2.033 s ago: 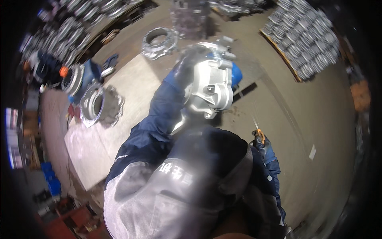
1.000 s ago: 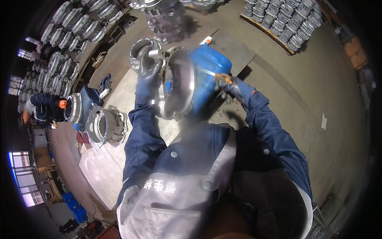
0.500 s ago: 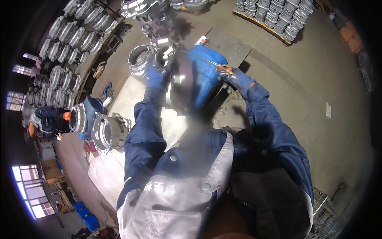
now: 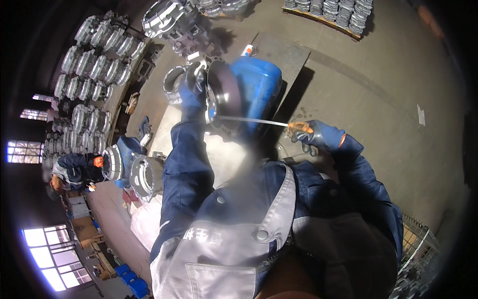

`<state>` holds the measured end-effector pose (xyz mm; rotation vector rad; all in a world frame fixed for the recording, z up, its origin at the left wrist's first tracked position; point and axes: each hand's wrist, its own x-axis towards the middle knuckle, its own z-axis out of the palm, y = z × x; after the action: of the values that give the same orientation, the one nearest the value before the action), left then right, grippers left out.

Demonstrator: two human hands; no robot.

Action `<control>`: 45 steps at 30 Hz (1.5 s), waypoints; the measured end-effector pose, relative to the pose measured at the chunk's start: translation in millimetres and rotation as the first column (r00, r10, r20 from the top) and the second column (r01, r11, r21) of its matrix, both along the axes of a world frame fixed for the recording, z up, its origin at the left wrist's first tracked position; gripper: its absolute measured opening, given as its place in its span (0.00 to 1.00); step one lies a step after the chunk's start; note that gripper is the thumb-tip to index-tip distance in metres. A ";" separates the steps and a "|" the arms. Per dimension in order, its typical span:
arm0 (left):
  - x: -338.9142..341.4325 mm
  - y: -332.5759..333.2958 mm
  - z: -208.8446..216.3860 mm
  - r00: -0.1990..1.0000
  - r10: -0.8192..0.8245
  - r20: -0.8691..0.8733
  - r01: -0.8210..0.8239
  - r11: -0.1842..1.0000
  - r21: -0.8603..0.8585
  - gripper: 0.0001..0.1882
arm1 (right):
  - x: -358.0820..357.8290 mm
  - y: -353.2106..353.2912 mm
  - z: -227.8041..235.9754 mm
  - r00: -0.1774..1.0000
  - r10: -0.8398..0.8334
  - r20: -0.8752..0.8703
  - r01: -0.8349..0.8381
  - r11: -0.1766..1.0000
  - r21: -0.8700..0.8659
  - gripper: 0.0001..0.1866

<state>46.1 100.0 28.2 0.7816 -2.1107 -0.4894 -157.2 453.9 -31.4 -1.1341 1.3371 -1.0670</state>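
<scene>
A bell-shaped metal casting (image 4: 226, 94) stands tilted against a blue plastic drum (image 4: 259, 74), its wide dark hollow turned partly to the right. My left hand (image 4: 193, 88), in a blue and black glove, is closed on the casting's upper left side. In my gloved right hand (image 4: 321, 135) is a hand tool with an orange handle (image 4: 300, 128) and a long thin metal shaft (image 4: 254, 120). The shaft points left, and its far end lies at the casting's lower rim. Whether it touches the metal I cannot tell.
Another ring-shaped casting (image 4: 173, 83) lies just left of my left hand. A further casting (image 4: 145, 177) sits at the left, near a co-worker (image 4: 74, 169). Stacked castings (image 4: 94, 60) line the left side, and a loaded pallet (image 4: 328, 17) stands at the back.
My right hand has moved down and to the right with the tool. The shaft has swung from above the blue drum to the casting's lower rim. My left hand stays on the casting.
</scene>
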 end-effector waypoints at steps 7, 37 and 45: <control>-3.4 -3.2 -6.5 1.000 0.005 -0.023 -0.001 0.988 0.156 0.14 | 56.9 0.6 47.2 0.920 -0.387 0.061 0.376 0.916 0.142 0.15; 4.7 5.5 -9.1 0.984 -0.100 -0.150 0.112 0.991 0.074 0.14 | 113.5 16.0 74.5 0.892 -0.451 0.030 0.443 0.887 0.133 0.19; 10.4 -7.9 -23.0 0.925 -0.224 -0.307 0.314 0.906 0.283 0.12 | 110.5 -13.3 86.2 0.907 -0.422 -0.011 0.418 0.895 0.154 0.19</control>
<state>56.5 92.1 5.2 0.5608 -1.9116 -1.0608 -46.7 440.6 54.8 -0.7292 1.6627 -1.2532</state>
